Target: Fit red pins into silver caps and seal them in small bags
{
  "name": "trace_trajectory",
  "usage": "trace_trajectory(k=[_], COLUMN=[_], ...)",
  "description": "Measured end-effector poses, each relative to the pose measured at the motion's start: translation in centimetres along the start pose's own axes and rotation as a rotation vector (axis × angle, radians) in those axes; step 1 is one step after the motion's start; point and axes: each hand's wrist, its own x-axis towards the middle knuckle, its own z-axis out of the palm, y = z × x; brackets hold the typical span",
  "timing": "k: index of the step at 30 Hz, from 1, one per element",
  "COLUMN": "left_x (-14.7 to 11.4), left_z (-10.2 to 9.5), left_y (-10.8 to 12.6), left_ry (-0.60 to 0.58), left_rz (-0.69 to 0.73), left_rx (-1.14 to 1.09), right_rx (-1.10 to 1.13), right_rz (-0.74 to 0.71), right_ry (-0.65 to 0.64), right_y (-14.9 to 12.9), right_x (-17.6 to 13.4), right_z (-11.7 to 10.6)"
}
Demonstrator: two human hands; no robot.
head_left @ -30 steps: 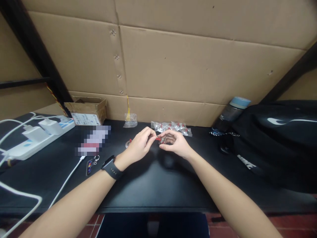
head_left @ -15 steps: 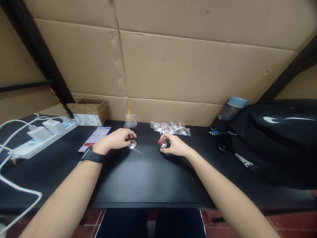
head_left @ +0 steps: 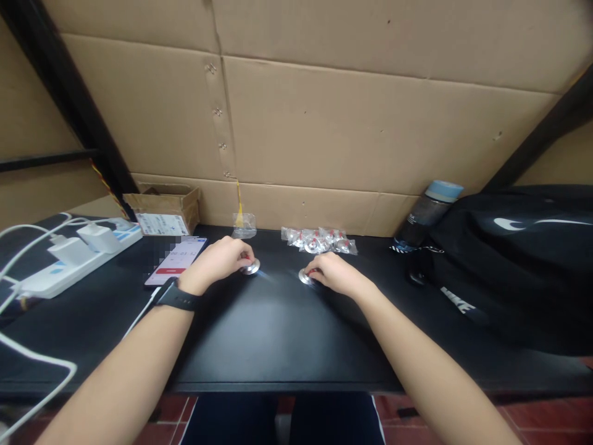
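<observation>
On the black table, my left hand [head_left: 230,261] has its fingers closed around the red knob of a round silver disc [head_left: 252,267]. A second silver disc [head_left: 304,277] of the same kind is at the fingertips of my right hand [head_left: 332,272], which pinches its red knob from above. Both discs rest flat or nearly so on the table, a short way apart. The fingers partly cover both knobs. Behind my right hand lie several more discs in clear plastic bags [head_left: 319,240].
To the left are a phone [head_left: 178,259] showing a timer, a power strip [head_left: 74,264] with white cables, and an open cardboard box [head_left: 169,210]. A clear plastic wrapper [head_left: 244,225] lies by the cardboard wall. On the right are a bottle [head_left: 428,213] and a black bag [head_left: 514,266].
My right hand has turned its disc from a tilted hold down onto the table, the fingers now over the knob. My left hand has closed in on its disc, shifting slightly right.
</observation>
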Motion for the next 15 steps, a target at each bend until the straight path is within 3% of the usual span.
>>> trace_trajectory(k=[6, 11, 15], left_x=[0.6, 1.3, 1.3], left_z=[2.2, 5.3, 6.3], left_y=[3.7, 5.6, 6.6], left_ry=[0.018, 0.089, 0.098], left_rz=[0.075, -0.071, -0.109], left_rx=[-0.298, -0.804, -1.078], right_rx=[0.167, 0.591, 0.718], right_rz=[0.046, 0.108, 0.126], right_ry=[0.133, 0.377, 0.496], right_y=[-1.2, -2.6, -3.0], right_x=[0.4, 0.9, 1.2], right_z=[0.1, 1.0, 1.6])
